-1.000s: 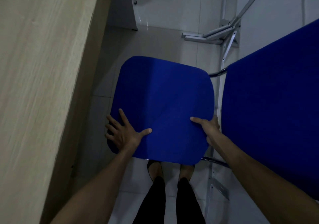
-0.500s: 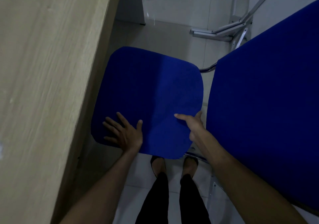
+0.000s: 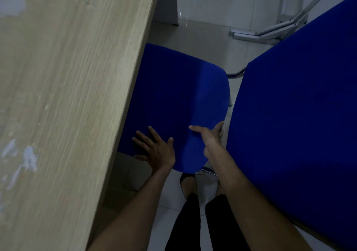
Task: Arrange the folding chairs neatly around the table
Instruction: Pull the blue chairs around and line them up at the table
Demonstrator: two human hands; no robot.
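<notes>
1. Head view, layout: the table (image 3: 63, 100) fills the left of frame. The seat (image 3: 173, 103) of the folding chair lies just beside the table edge, its left margin tucked under the top. The backrest (image 3: 297, 127) fills the right.
2. Head view, left hand (image 3: 154, 150): it lies flat on the seat's near left corner, fingers straight and spread apart, pressing, not gripping.
3. Head view, right hand (image 3: 210, 136): it is clamped on the seat's near right edge, thumb on top. The fingers go round the rim; how far they wrap underneath I cannot tell.
4. Head view, surroundings: a metal frame (image 3: 266, 32) of another piece stands on the tiled floor (image 3: 208, 43) beyond. The person's feet are just behind the seat.
5. Judgement, step in hand: I read this as sliding the chair in under the table.
6. Judgement, doing it well: push evenly with both hands, so the seat goes in square to the table edge. Keep the left fingers clear of the gap under the top, and stop before the backrest meets the table.
</notes>
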